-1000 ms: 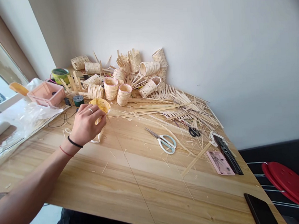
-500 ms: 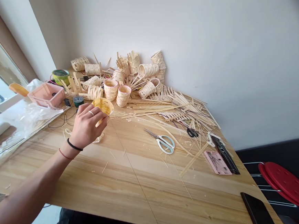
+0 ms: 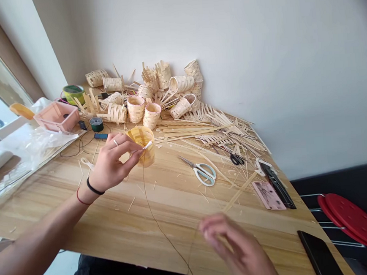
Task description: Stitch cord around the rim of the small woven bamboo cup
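My left hand (image 3: 118,159) is closed in a pinch at the near rim of a small yellow woven basket (image 3: 147,156). A short white piece (image 3: 147,145) juts from its fingertips over the opening; what it is I cannot make out. From there a dark thread (image 3: 156,222) hangs in a long loop toward the table's front edge. My right hand (image 3: 235,248), smeared by motion, is over the front of the table with thumb and fingers drawn together. A faint line of thread runs up to its fingertips.
Scissors (image 3: 202,173) lie mid-table. Several pale woven baskets (image 3: 152,115) and loose strips (image 3: 233,127) pile along the wall. At left are a pink bin (image 3: 58,117) and a thread spool (image 3: 96,124); at right, a pink case (image 3: 268,195), a black phone (image 3: 319,254) and red stools (image 3: 357,221).
My left hand and the yellow basket have moved slightly right and nearer. My right hand has come into view at the front, and the long thread now shows.
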### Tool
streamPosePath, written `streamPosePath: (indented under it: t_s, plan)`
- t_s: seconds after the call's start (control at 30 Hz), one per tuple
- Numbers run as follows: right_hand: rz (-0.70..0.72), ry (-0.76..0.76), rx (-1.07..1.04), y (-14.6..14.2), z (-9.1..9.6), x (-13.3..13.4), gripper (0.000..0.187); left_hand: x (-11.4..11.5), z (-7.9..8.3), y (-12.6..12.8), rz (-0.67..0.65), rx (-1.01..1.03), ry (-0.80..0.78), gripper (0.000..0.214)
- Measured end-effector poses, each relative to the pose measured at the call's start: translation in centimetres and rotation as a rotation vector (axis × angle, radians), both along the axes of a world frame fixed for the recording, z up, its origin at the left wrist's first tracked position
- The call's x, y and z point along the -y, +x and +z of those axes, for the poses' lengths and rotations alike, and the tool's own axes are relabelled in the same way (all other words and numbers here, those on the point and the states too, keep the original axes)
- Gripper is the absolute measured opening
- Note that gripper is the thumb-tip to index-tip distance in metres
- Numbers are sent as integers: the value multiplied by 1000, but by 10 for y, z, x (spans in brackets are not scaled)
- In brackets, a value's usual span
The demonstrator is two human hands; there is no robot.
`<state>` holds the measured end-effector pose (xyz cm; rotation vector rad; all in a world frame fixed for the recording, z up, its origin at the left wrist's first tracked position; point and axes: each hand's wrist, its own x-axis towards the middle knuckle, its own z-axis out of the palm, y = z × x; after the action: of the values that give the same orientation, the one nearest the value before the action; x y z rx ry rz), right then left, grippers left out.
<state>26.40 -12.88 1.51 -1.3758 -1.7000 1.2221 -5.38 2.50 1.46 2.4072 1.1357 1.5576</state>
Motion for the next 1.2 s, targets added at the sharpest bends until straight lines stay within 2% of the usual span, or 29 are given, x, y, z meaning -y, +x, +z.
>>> streamPosePath:
  t_s: [0.03, 0.1, 0.23, 0.33, 0.47, 0.63, 0.77, 0.83, 1.0, 1.2]
  plan:
    - [-72, 135, -56, -16, 2, -19, 14, 0, -1, 0, -15, 15, -16, 12]
    - [-111, 245, -180, -51, 4, -56, 13, -1, -4, 1, -43, 42, -54, 12]
    - [-26, 135, -285, -109, -8, -109, 24, -4, -9, -2, -51, 77, -110, 12]
    - [-72, 161, -267, -124, -21, -126, 26, -6, -10, -3, -32, 91, -133, 12]
    - [-111, 213, -221, -125, -28, -129, 25, -6, -10, -3, -31, 94, -138, 12]
    - [-124, 253, -199, -126, -25, -126, 23, -6, -11, -1, -17, 75, -125, 11]
    - [-149, 499, -71, -124, -27, -124, 16, -2, -10, 3, -25, 35, -94, 9]
    - [-160, 566, -47, -121, -31, -124, 14, 1, -8, 6, -28, 13, -93, 10]
    - [-140, 523, -87, -117, -37, -123, 12, 7, -4, 12, -32, -30, -66, 7]
    - [-168, 490, -107, -119, -35, -120, 10, 7, -6, 13, -30, -49, -54, 5]
